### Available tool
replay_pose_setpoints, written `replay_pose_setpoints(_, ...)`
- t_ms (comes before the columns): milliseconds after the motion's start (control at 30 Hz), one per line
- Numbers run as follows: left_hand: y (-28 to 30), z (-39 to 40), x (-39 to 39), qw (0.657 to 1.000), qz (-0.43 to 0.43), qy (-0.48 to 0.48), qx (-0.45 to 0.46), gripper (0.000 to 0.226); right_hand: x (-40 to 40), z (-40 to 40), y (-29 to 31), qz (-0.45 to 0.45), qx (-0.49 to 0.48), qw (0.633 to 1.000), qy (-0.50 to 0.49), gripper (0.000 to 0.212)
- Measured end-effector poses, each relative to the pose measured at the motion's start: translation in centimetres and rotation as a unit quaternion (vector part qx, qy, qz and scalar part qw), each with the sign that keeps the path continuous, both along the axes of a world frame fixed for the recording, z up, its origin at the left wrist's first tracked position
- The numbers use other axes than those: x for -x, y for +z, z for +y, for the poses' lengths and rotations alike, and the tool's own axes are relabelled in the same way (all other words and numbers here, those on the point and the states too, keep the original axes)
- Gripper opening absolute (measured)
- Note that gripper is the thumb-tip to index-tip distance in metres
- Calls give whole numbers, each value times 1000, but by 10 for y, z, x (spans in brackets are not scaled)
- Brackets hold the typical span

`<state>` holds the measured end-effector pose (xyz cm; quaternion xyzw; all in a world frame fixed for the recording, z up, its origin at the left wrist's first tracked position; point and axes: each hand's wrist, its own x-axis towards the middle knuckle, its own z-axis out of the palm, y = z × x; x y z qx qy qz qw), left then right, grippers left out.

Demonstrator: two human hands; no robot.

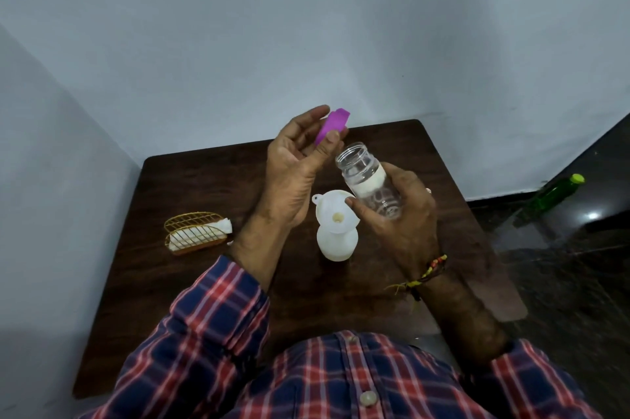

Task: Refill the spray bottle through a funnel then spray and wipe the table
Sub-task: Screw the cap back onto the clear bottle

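Observation:
A white spray bottle body (335,244) stands on the dark wooden table (191,282) with a white funnel (335,214) seated in its neck. My right hand (399,217) grips a clear plastic jar (370,183), its mouth uncapped and tilted up and to the left, just above and right of the funnel. My left hand (300,166) is raised over the table and pinches a purple lid (331,124) between thumb and fingers. The spray head is not in sight.
A gold wire holder with white paper napkins (196,234) sits at the table's left side. A green bottle with a yellow-green cap (554,197) stands on the dark floor to the right. Grey walls close in behind and to the left.

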<state>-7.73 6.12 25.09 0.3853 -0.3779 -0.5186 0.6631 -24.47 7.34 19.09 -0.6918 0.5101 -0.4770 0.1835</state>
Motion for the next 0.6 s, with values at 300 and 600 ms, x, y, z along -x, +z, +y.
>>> replay_pose_setpoints(300, 6, 10, 7, 991, -133, 7, 4, 44, 2, 1, 10, 59, 25, 997, -40, 66)
replay_pose_setpoints(600, 4, 14, 8, 989, -149, -23, 11, 41, 0, 5, 16, 70, 19, 996, -47, 66)
